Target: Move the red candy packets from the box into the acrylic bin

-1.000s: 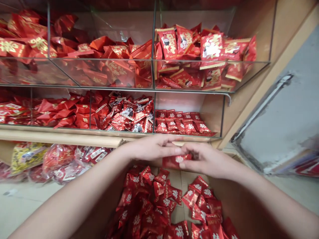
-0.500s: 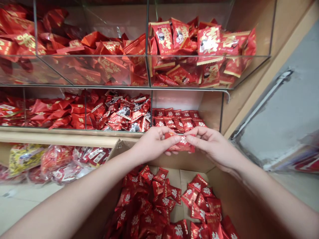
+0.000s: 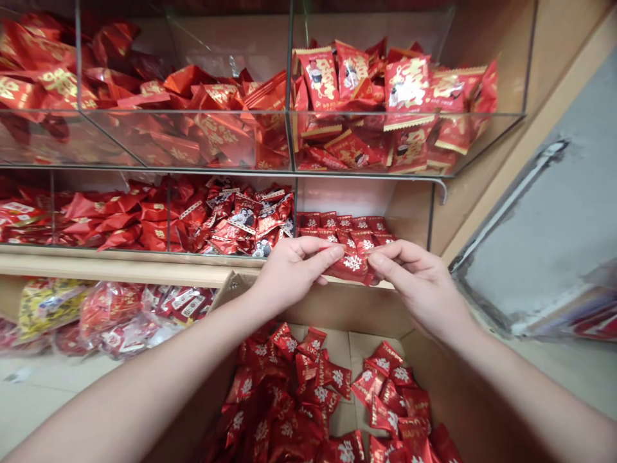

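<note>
A red candy packet with a white printed character is stretched level between my two hands, just in front of the lower right shelf compartment. My left hand pinches its left end between thumb and fingers. On the opposite end, my right hand grips the corner the same way. Behind them, similar small packets stand in neat rows in the compartment. Below my hands, an open cardboard box holds many loose packets of the same kind, lying in a jumble.
Clear-fronted compartments above hold larger red packets. Red-and-white packets fill the compartment to the left. Bagged goods sit under the wooden shelf edge. A grey wall is at the right.
The packet and both hands have risen slightly toward the compartment. My right hand's grip has moved outward to the packet's right end, uncovering more of its print.
</note>
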### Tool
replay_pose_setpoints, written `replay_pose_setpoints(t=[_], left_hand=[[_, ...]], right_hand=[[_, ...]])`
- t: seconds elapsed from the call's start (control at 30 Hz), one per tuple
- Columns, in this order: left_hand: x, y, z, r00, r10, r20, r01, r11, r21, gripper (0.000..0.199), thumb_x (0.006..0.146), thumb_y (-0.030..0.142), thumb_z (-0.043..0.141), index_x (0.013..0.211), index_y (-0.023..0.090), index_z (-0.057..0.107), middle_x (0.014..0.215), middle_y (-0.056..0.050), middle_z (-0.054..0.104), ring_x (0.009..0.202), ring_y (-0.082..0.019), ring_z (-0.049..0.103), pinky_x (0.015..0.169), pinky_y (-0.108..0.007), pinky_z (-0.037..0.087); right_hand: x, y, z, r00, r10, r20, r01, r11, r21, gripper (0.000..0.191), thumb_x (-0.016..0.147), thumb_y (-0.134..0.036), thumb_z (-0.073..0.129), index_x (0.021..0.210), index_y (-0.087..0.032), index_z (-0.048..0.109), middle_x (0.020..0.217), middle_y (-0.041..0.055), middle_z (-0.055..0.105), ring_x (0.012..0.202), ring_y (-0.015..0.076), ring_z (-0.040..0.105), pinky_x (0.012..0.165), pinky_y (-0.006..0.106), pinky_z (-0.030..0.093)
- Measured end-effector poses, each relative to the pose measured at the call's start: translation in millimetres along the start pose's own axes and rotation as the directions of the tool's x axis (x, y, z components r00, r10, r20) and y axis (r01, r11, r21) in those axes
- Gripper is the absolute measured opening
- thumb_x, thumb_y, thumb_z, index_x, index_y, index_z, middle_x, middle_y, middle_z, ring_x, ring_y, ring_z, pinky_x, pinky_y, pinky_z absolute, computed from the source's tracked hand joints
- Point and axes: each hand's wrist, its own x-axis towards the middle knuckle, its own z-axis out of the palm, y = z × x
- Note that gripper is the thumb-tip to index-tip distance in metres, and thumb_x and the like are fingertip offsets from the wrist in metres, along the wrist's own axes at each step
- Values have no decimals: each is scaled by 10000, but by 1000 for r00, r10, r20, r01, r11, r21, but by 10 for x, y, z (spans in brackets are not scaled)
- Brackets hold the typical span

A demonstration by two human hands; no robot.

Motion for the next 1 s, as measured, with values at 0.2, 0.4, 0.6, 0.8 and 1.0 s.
replay_pose_setpoints(t=[0.2, 0.4, 0.6, 0.8, 1.0], left_hand=[[-28, 48, 107, 995, 23, -94, -48, 961, -273, 166, 665, 296, 642, 692, 132, 648, 562, 34, 578, 477, -60, 524, 461, -176, 497], [-40, 40, 151, 994, 12, -108, -51, 931, -360, 169, 682, 285, 642, 736, 126, 629, 640, 9, 600, 538, -68, 551, 475, -168, 499], [-77, 126, 92, 979, -163, 124, 205, 771, -603, 341, 775, 399, 523, 1024, 174, 465, 804, -53, 627, 645, -137, 632, 569, -227, 503], [-99, 115, 106, 991, -119, 68, 136, 801, -583, 445, 670, 94, 639, 1056, 165, 428, 756, -9, 632, 578, -79, 594, 583, -199, 494], [-87, 33, 156, 996, -84, 28, 87, 862, -499, 487, 639, 142, 675, 1069, 162, 449, 829, -20, 628, 628, -87, 571, 574, -205, 471]], right_hand=[[-20, -65, 129, 995, -21, -96, 45, 966, 254, 94, 731, -255, 603, 671, -187, 580, 658, -19, 574, 626, 103, 527, 651, 269, 441], [-21, -62, 98, 981, -127, -148, 148, 979, 142, 70, 758, -231, 581, 699, -198, 601, 692, -14, 603, 632, 101, 546, 633, 266, 454], [-45, -84, -66, 636, -764, 105, 704, 520, -484, 276, 676, -23, 617, 886, -200, 621, 894, 50, 647, 864, 182, 580, 782, 378, 458], [-82, -116, -8, 663, -707, 245, 705, 479, -523, 223, 677, -114, 636, 884, -196, 615, 970, 85, 611, 949, 221, 542, 799, 411, 455], [-104, -11, 120, 989, -144, 40, 148, 978, -144, 261, 729, -246, 607, 975, -217, 523, 900, 46, 619, 805, 154, 599, 687, 298, 510]])
